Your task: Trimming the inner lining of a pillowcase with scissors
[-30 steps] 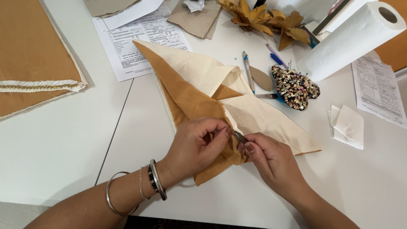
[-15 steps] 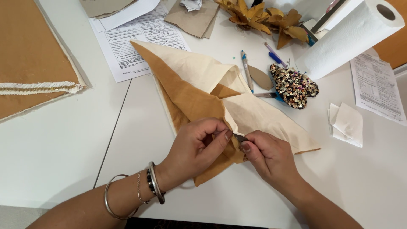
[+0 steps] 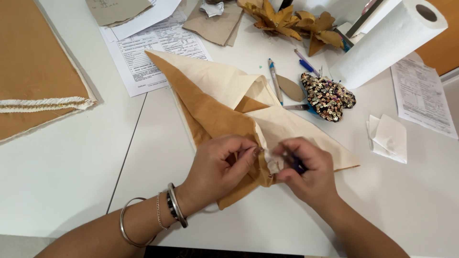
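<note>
Across the white table [image 3: 71,191], a folded tan and cream fabric piece [image 3: 224,110] fills the frame's centre; the left hand [image 3: 222,167] pinches its lower edge, the right hand [image 3: 306,172] closed on a small dark tool [image 3: 297,166] beside it

Fabric [image 3: 215,110] on table [image 3: 71,181]; paper roll [image 3: 387,43] behind-right.

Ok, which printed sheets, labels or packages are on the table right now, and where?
Printed form: far side, partly under the folded tan-and-cream fabric; white rectangle, black print.
Second printed sheet: far right edge; white, black print.
Paper towel roll: upper right, lying tilted; white, unlabelled.
No packages or screens visible.
</note>
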